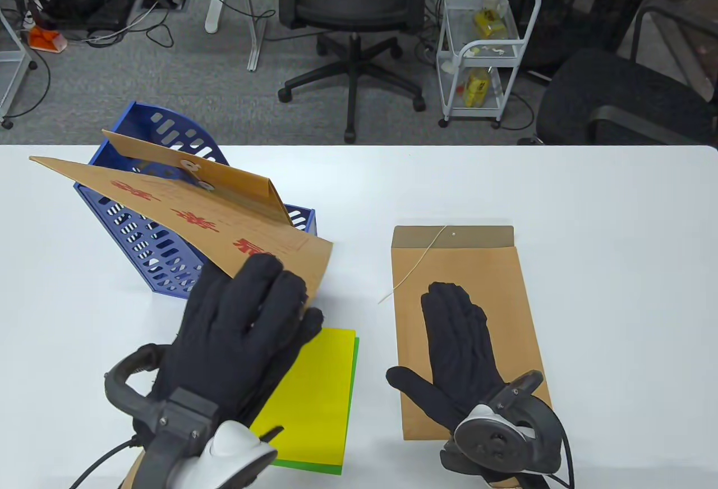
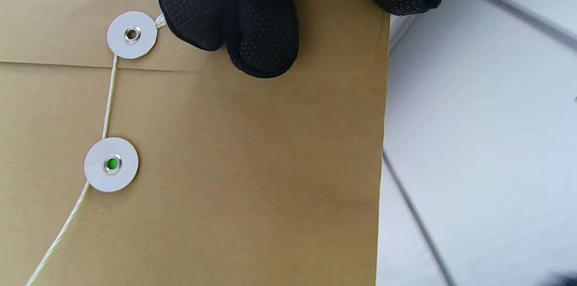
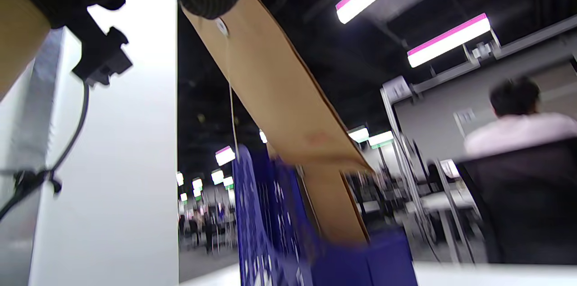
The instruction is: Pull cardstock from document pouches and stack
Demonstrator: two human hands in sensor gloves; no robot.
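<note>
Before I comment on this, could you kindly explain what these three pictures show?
There is no robot, just a person's hands in black sensor gloves with a tracker strapped to each. The table view looks down at a white table. The other two come from wrist cameras.

The left hand grips a red-printed document pouch, lifted over a blue file rack. The right hand presses flat on a plain document pouch. Yellow cardstock lies on a green sheet.

The left wrist view shows fingers on a pouch, beside its string-tie washers. The right wrist view is blurred.
</note>
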